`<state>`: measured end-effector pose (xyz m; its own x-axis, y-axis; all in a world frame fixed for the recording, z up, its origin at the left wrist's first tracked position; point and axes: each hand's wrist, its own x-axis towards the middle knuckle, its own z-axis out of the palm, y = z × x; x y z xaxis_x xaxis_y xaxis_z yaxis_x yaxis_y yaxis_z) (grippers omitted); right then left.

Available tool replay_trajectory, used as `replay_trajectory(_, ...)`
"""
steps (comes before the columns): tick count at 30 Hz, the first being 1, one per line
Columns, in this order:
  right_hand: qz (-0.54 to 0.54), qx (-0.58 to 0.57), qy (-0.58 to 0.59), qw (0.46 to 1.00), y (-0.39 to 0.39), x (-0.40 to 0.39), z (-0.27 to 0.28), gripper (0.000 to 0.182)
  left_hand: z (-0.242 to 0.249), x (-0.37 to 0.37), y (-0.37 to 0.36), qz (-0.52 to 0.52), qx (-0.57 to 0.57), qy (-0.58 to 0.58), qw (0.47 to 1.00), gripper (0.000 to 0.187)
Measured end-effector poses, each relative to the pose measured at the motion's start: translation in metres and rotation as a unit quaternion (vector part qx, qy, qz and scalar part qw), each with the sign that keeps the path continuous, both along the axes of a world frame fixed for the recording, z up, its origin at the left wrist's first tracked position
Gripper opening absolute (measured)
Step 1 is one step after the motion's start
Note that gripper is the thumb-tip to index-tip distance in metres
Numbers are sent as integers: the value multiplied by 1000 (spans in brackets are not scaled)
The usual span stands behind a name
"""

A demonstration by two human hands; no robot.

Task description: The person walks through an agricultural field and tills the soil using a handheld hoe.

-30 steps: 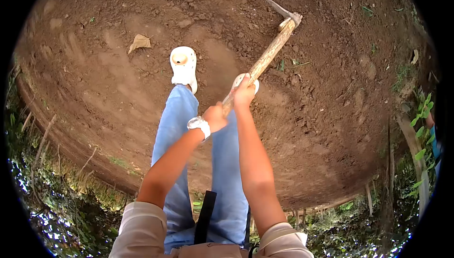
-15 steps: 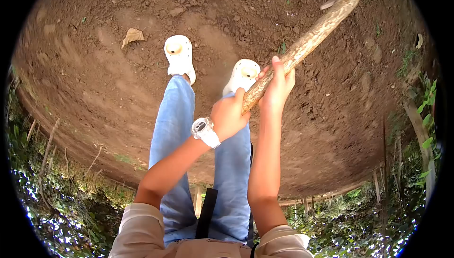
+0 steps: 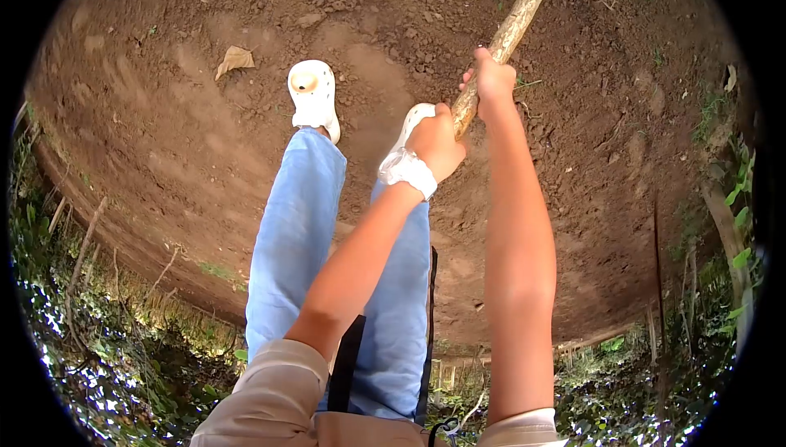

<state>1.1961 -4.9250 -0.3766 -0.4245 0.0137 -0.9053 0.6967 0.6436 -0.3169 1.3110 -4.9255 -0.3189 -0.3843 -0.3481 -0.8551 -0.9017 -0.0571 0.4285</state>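
Note:
A hoe with a rough, pale wooden handle (image 3: 517, 28) slants up and to the right in front of me. Only part of its head shows at the top edge of the view, so the blade is mostly hidden. My left hand (image 3: 439, 142), with a white watch (image 3: 407, 170) on the wrist, is wrapped around the handle's near end, over one shoe. Higher up the handle, my right hand (image 3: 494, 83) grips it with the thumb lying along the wood. Both hands are closed on it, a short way apart.
Loose brown soil (image 3: 589, 201) spreads all around. I stand on it in white clogs (image 3: 313, 99). A dry leaf (image 3: 235, 61) lies to the left of my feet. Plants and thin sticks (image 3: 86, 242) border the ground, and a pale trunk (image 3: 731, 238) rises at the right.
Both hands have moved forward, away from my body, carrying the hoe with them. Its far end has swung to the left and partly out of view. The arms are straighter.

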Motion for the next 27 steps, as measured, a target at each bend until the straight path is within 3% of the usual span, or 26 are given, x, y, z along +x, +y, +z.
replay_trajectory(8,45,95,16,994,17,65,-8,35,13,54,7,0,6,-13,1000,33)
replay_trajectory(13,-15,31,-1,999,17,66,-1,32,16,65,6,13,27,-8,1000,29)
replay_trajectory(18,0,36,-3,999,16,75,16,29,31,73,5,31,38,-2,999,27)
replay_trajectory(24,-98,-30,-46,994,8,95,32,25,51,85,-15,9,23,4,1000,23)
replay_trajectory(27,-97,-24,-67,993,8,112,37,22,54,103,-14,-34,-19,10,999,24)
